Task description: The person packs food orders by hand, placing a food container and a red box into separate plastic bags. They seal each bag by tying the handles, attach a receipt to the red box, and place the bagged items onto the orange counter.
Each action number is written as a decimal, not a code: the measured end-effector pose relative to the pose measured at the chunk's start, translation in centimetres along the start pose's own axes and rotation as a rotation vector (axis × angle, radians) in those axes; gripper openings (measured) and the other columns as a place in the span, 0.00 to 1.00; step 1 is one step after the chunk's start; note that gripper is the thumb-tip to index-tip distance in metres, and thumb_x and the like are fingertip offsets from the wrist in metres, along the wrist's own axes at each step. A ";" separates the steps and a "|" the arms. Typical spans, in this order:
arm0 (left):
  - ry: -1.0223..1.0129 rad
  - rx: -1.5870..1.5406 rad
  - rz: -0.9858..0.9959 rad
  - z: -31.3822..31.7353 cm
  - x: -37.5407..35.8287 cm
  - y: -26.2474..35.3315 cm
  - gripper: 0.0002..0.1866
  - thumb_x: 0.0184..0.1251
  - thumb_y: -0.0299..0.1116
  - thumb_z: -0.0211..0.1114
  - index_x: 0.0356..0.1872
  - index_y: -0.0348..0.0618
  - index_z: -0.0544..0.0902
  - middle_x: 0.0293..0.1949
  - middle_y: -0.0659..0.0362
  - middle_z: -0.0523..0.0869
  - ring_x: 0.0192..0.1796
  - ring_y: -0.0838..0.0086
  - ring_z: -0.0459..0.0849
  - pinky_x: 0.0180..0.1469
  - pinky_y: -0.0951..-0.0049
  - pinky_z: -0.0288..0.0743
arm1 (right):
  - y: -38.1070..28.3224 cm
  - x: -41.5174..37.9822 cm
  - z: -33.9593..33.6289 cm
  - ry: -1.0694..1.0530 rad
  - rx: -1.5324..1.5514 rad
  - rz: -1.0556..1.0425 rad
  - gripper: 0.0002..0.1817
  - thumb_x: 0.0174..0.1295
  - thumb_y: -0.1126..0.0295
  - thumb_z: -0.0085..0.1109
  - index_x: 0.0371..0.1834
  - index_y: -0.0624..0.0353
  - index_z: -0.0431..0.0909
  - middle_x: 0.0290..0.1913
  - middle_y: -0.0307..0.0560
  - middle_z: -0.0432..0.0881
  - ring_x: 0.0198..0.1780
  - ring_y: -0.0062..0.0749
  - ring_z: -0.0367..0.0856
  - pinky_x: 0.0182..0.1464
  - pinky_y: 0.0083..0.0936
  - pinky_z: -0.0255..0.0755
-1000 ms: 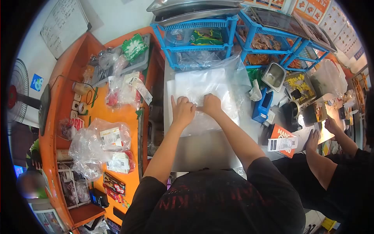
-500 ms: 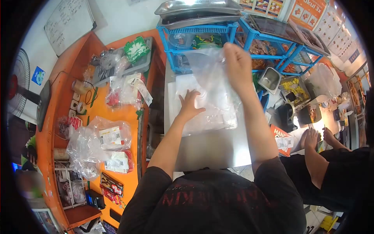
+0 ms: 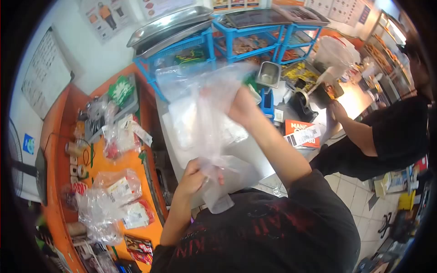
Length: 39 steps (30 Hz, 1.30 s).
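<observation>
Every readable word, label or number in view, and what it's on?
"MANG" on the orange box; rest unclear.
"KIN" on the black shirt, faint; its other letters unclear.
Too small or blurred: whiteboard, wall posters, slip across the box, bagged labels, snack packs.

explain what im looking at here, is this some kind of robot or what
No robot: these are a person's own bare hands, seen from one camera worn on that person's head, looking forward and down. The left hand grips a bunched, clear plastic bag; the right hand, blurred, seems to hold it higher up. Beyond it, a pale flat stack lies on a metal table, with an orange carton towards the right. The person at far right is someone else.
</observation>
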<state>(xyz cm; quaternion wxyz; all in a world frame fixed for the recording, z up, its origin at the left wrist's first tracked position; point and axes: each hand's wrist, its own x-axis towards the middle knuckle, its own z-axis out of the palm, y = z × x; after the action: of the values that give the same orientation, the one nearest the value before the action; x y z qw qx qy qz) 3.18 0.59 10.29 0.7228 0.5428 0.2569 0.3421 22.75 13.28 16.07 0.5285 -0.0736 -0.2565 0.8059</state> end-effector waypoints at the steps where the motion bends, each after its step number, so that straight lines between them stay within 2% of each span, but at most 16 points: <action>1: 0.052 -0.210 0.025 0.0 -0.9 -0.5 0.18 0.68 0.42 0.51 0.43 0.34 0.77 0.33 0.52 0.84 0.36 0.64 0.83 0.41 0.68 0.76 | 1.5 -0.8 -2.0 0.153 -0.026 0.105 0.20 0.65 0.55 0.46 0.48 0.61 0.71 0.50 0.50 0.76 0.52 0.34 0.73 0.55 0.30 0.65; 3: 0.121 -0.251 -0.026 0.1 -2.2 -1.0 0.21 0.68 0.45 0.50 0.42 0.34 0.78 0.34 0.52 0.84 0.37 0.64 0.83 0.42 0.67 0.76 | 5.1 -4.7 -6.2 -0.079 -0.208 0.396 0.27 0.65 0.57 0.45 0.63 0.62 0.59 0.62 0.52 0.65 0.61 0.36 0.66 0.62 0.35 0.58; 5: 0.211 -0.303 -0.074 0.0 -2.4 -1.5 0.23 0.67 0.47 0.49 0.41 0.33 0.78 0.34 0.51 0.83 0.38 0.63 0.83 0.42 0.66 0.76 | 6.4 -8.3 -6.0 -0.453 0.105 0.459 0.34 0.64 0.55 0.48 0.68 0.62 0.52 0.67 0.51 0.58 0.66 0.35 0.58 0.64 0.37 0.54; 8: 0.303 -0.149 -0.248 -1.0 -3.5 -5.2 0.23 0.68 0.46 0.48 0.41 0.32 0.77 0.37 0.50 0.82 0.40 0.62 0.82 0.44 0.64 0.75 | 7.6 -10.2 -4.9 -0.271 -0.247 0.378 0.30 0.58 0.58 0.57 0.61 0.64 0.64 0.60 0.49 0.69 0.61 0.35 0.66 0.60 0.34 0.60; 9: 0.232 0.234 -0.276 -2.4 -3.9 -7.9 0.24 0.68 0.46 0.44 0.46 0.32 0.75 0.43 0.50 0.80 0.45 0.62 0.80 0.48 0.61 0.73 | 8.5 -10.4 -4.8 -0.281 -0.238 0.402 0.30 0.58 0.58 0.57 0.61 0.64 0.64 0.60 0.49 0.69 0.61 0.35 0.66 0.60 0.34 0.60; 11: 0.174 0.611 -0.313 -3.7 -5.2 -11.0 0.25 0.69 0.45 0.41 0.51 0.32 0.73 0.49 0.49 0.79 0.50 0.61 0.78 0.53 0.58 0.70 | 10.6 -10.6 -4.9 0.112 -0.875 0.438 0.15 0.55 0.71 0.59 0.45 0.63 0.76 0.42 0.43 0.80 0.43 0.30 0.77 0.49 0.27 0.68; 13: 0.396 -0.814 -0.048 -3.5 -5.5 -10.4 0.28 0.68 0.49 0.41 0.54 0.33 0.71 0.53 0.53 0.76 0.54 0.62 0.76 0.55 0.57 0.68 | 12.1 -11.3 -5.7 0.080 -1.050 0.404 0.10 0.54 0.74 0.59 0.40 0.64 0.77 0.38 0.42 0.80 0.40 0.29 0.77 0.44 0.26 0.70; 15: 0.484 -0.947 -0.080 -3.0 -6.0 -9.5 0.30 0.67 0.53 0.41 0.54 0.35 0.71 0.52 0.52 0.77 0.52 0.60 0.77 0.57 0.54 0.67 | 12.8 -12.1 -5.7 0.036 -1.231 0.351 0.06 0.52 0.77 0.59 0.34 0.64 0.78 0.34 0.41 0.81 0.36 0.27 0.78 0.40 0.25 0.71; 17: 0.450 -0.487 -0.351 -1.8 -5.9 -9.5 0.25 0.68 0.50 0.47 0.51 0.37 0.73 0.46 0.54 0.79 0.46 0.64 0.79 0.53 0.58 0.70 | 13.1 -12.9 -5.2 0.026 -1.486 0.105 0.03 0.53 0.78 0.58 0.31 0.64 0.77 0.34 0.44 0.80 0.34 0.29 0.78 0.37 0.26 0.72; 19: 0.602 -0.439 -0.341 -0.9 -5.4 -10.0 0.21 0.67 0.46 0.51 0.48 0.38 0.74 0.42 0.56 0.80 0.42 0.68 0.80 0.49 0.64 0.72 | 13.6 -13.6 -7.2 0.389 -1.141 0.203 0.07 0.56 0.73 0.56 0.35 0.64 0.76 0.36 0.48 0.80 0.38 0.34 0.78 0.41 0.29 0.72; 21: 0.754 -0.391 -0.332 -1.3 -5.0 -10.2 0.17 0.66 0.43 0.54 0.46 0.39 0.75 0.37 0.58 0.81 0.38 0.71 0.81 0.45 0.70 0.74 | 12.9 -13.9 -10.8 0.644 -0.017 0.058 0.18 0.57 0.63 0.54 0.47 0.62 0.72 0.45 0.53 0.77 0.46 0.39 0.75 0.48 0.34 0.69; 24: 0.867 -0.617 -0.023 -1.7 -4.3 -9.5 0.09 0.65 0.36 0.57 0.37 0.41 0.78 0.26 0.63 0.79 0.29 0.77 0.80 0.29 0.77 0.72 | 11.8 -15.7 -8.6 0.512 0.516 0.188 0.27 0.56 0.54 0.52 0.54 0.60 0.66 0.53 0.55 0.72 0.52 0.41 0.72 0.54 0.38 0.65; 29: 0.935 -0.498 -0.042 0.3 -3.3 -10.0 0.11 0.66 0.38 0.57 0.37 0.40 0.77 0.27 0.60 0.80 0.25 0.76 0.81 0.24 0.79 0.72 | 13.8 -16.5 -6.6 0.152 0.259 0.480 0.20 0.56 0.55 0.55 0.47 0.56 0.70 0.48 0.49 0.73 0.48 0.33 0.72 0.53 0.32 0.64; 33: 0.725 -0.090 -0.344 -0.6 -5.1 -8.0 0.22 0.66 0.49 0.54 0.41 0.36 0.77 0.26 0.54 0.82 0.26 0.72 0.83 0.27 0.74 0.77 | 11.0 -14.5 -10.9 0.494 -0.434 0.243 0.03 0.58 0.72 0.54 0.35 0.56 0.75 0.29 0.39 0.76 0.33 0.23 0.74 0.40 0.23 0.67; 35: 0.161 0.073 -0.733 -3.8 -6.9 -5.7 0.30 0.65 0.59 0.48 0.40 0.35 0.77 0.26 0.53 0.82 0.26 0.71 0.83 0.26 0.73 0.76 | 8.2 -13.9 -10.1 0.448 -0.615 0.281 0.04 0.59 0.71 0.54 0.32 0.58 0.76 0.25 0.37 0.75 0.27 0.22 0.72 0.33 0.20 0.66; 39: 0.259 0.334 -0.678 -7.3 -8.4 -0.7 0.24 0.66 0.52 0.50 0.34 0.37 0.79 0.22 0.58 0.81 0.23 0.77 0.81 0.25 0.77 0.71 | 6.2 -13.2 -5.8 0.549 -0.571 0.342 0.06 0.60 0.71 0.53 0.32 0.62 0.76 0.24 0.37 0.74 0.26 0.19 0.71 0.29 0.18 0.64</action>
<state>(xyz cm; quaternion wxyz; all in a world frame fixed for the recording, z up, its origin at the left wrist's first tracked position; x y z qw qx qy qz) -7.38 -1.59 7.56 0.6580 0.4897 0.5626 0.1034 25.62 1.56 5.99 0.3945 -0.4702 -0.3033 0.7289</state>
